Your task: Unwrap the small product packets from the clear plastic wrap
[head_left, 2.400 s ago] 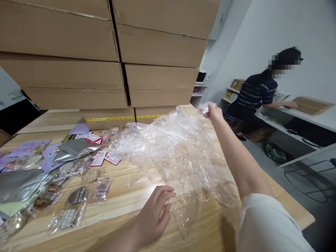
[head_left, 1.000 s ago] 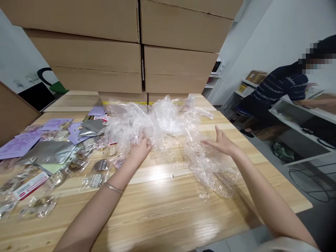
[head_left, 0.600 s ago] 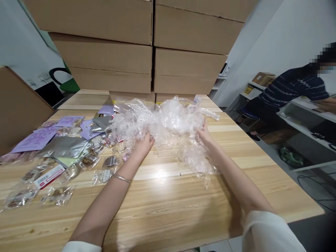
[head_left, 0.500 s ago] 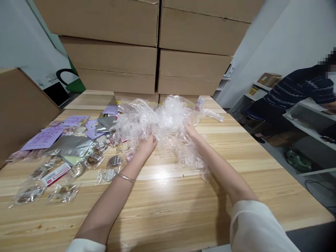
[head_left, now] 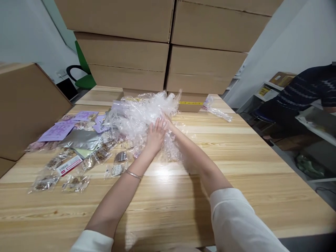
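Your left hand (head_left: 156,134) is spread nearly flat against the near side of the clear plastic heap (head_left: 147,113), fingers extended; your right hand (head_left: 167,121) presses into the heap just beside it, its fingers partly buried, so you cannot tell whether they grip; the heap lies in front of both hands, before the stacked boxes (head_left: 126,56); left of the heap are purple packets (head_left: 57,131), a silver pouch (head_left: 81,139) and a red-and-white barcode card (head_left: 69,165), its print too small to read.

Bright, even light; white glare on the tabletop (head_left: 252,196), edges stretched
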The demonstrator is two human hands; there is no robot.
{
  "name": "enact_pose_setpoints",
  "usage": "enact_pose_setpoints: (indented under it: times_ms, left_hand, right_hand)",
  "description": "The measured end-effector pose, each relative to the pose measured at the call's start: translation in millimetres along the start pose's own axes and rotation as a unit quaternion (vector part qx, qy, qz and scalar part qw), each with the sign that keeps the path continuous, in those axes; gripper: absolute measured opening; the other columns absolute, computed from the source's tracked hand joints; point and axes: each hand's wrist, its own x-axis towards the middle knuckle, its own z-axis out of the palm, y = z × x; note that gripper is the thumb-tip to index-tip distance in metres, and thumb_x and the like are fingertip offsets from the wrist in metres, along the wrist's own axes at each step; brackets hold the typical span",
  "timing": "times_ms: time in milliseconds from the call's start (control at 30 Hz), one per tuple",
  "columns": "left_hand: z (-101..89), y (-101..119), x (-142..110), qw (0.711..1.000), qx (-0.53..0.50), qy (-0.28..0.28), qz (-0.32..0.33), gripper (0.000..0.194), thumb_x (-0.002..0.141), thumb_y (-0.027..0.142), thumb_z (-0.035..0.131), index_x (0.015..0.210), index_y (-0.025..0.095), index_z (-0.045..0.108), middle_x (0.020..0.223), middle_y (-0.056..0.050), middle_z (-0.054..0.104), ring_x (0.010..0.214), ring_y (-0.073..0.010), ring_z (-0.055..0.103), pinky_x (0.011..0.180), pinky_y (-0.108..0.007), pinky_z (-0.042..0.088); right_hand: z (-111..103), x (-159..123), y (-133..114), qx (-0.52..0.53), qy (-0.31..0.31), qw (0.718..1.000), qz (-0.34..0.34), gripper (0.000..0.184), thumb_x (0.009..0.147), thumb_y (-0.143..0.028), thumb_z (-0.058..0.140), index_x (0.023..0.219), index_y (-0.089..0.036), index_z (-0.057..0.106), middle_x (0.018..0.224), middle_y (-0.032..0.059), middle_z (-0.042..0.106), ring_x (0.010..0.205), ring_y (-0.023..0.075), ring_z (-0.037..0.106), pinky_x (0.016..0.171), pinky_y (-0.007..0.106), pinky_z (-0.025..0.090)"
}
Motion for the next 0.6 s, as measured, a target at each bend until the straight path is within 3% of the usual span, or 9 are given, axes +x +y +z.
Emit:
enact_pose_setpoints:
  times_ms: [67, 133, 233, 300, 333, 400, 500, 600]
  left_hand:
    - [0.7, -3.1, 1.6, 0.999, 0.011, -0.045, 0.02, 0.077, 0.085, 0.007, 0.047, 0.158, 0.016, 0.026, 0.166, -0.012, 0.022, 0.154, -0.0283, 0.013, 0.124, -0.053, 0.013]
    - [2.1, -8.2, 3.6, 0.997, 0.023, -0.067, -0.006, 0.07, 0.089, 0.009, 0.043, 0.157, 0.016, 0.03, 0.165, -0.011, 0.024, 0.154, -0.029, 0.016, 0.123, -0.053, 0.014]
    - [3.8, -18.8, 9.0, 0.996, 0.033, -0.073, -0.042, 0.06, 0.094, 0.012, 0.036, 0.154, 0.014, 0.037, 0.164, -0.013, 0.025, 0.154, -0.0303, 0.016, 0.122, -0.055, 0.014]
    - [4.2, -26.3, 14.6, 0.996, 0.035, -0.07, -0.052, 0.058, 0.095, 0.013, 0.034, 0.153, 0.013, 0.038, 0.164, -0.013, 0.024, 0.154, -0.0298, 0.016, 0.122, -0.055, 0.013]
    - [4.1, -29.5, 17.9, 0.995, 0.036, -0.069, -0.056, 0.057, 0.096, 0.013, 0.034, 0.152, 0.012, 0.039, 0.164, -0.013, 0.024, 0.154, -0.0292, 0.016, 0.122, -0.055, 0.013]
    - [3.0, -34.0, 24.3, 0.995, 0.039, -0.069, -0.066, 0.056, 0.095, 0.012, 0.034, 0.151, 0.012, 0.043, 0.164, -0.015, 0.026, 0.154, -0.0288, 0.017, 0.122, -0.055, 0.013]
    - [-1.2, -35.3, 29.9, 0.993, 0.045, -0.067, -0.086, 0.056, 0.091, 0.009, 0.038, 0.146, 0.009, 0.049, 0.16, -0.02, 0.033, 0.153, -0.0323, 0.018, 0.12, -0.06, 0.016]
    - [-7.9, -34.8, 28.6, 0.991, 0.047, -0.063, -0.106, 0.054, 0.086, 0.004, 0.038, 0.137, 0.004, 0.057, 0.152, -0.027, 0.042, 0.152, -0.0383, 0.018, 0.117, -0.064, 0.018]
  right_hand:
    - [-19.2, -13.8, -3.9, -0.03, -0.011, 0.999, 0.011, 0.039, 0.096, -0.034, 0.061, 0.132, -0.02, 0.057, 0.137, 0.0112, 0.056, 0.118, 0.0243, 0.059, 0.098, 0.046, 0.05]
    - [-42.6, -38.3, -6.9, -0.06, -0.022, 0.998, 0.026, 0.045, 0.094, -0.029, 0.061, 0.137, -0.02, 0.054, 0.143, 0.0116, 0.054, 0.124, 0.024, 0.056, 0.104, 0.043, 0.046]
    - [-71.2, -96.9, -9.4, -0.113, -0.025, 0.992, 0.051, 0.053, 0.091, -0.032, 0.061, 0.141, -0.019, 0.052, 0.144, 0.0134, 0.053, 0.131, 0.0266, 0.051, 0.11, 0.043, 0.039]
    - [-77.5, -141.8, -9.4, -0.156, -0.01, 0.985, 0.068, 0.067, 0.083, -0.043, 0.069, 0.142, -0.016, 0.051, 0.148, 0.0183, 0.048, 0.138, 0.0344, 0.042, 0.115, 0.05, 0.029]
    - [-76.3, -162.0, -8.7, -0.173, -0.012, 0.982, 0.077, 0.076, 0.075, -0.046, 0.077, 0.141, -0.017, 0.053, 0.146, 0.0193, 0.048, 0.135, 0.0375, 0.043, 0.114, 0.052, 0.03]
    - [-68.0, -190.8, -6.1, -0.197, -0.015, 0.976, 0.089, 0.066, 0.075, -0.046, 0.077, 0.134, -0.02, 0.06, 0.135, 0.0165, 0.056, 0.125, 0.0349, 0.051, 0.108, 0.049, 0.036]
    - [-50.1, -194.9, -0.2, -0.218, 0.0, 0.968, 0.122, 0.03, 0.092, -0.036, 0.059, 0.117, -0.021, 0.067, 0.117, 0.0128, 0.061, 0.107, 0.0269, 0.058, 0.097, 0.04, 0.044]
    - [-34.3, -157.3, 3.4, -0.226, 0.036, 0.959, 0.167, 0.023, 0.095, -0.027, 0.055, 0.114, -0.02, 0.066, 0.118, 0.0143, 0.059, 0.108, 0.027, 0.058, 0.094, 0.04, 0.046]
